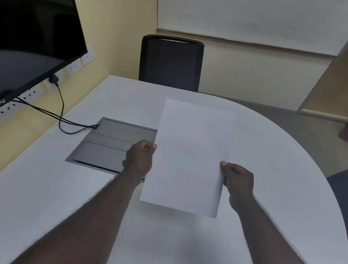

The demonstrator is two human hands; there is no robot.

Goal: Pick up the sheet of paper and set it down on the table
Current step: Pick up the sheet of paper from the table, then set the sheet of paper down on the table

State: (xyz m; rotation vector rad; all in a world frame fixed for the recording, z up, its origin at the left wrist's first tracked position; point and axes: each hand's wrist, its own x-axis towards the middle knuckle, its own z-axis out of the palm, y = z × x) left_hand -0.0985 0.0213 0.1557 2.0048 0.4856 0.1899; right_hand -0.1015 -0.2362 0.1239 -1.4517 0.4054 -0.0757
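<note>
Both hands pinch the paper (189,158) above the worktop (171,247): left hand (139,159) on its left edge, right hand (237,180) on its right. Cables (61,118) enter the cable box (108,143).

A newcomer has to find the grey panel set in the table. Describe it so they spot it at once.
Start at the white table with the rounded end. On its left side, below the wall screen, a grey rectangular hatch sits flush in the top, partly hidden by the left hand and the sheet of paper. It alone is grey, with black cables running into it.
</note>
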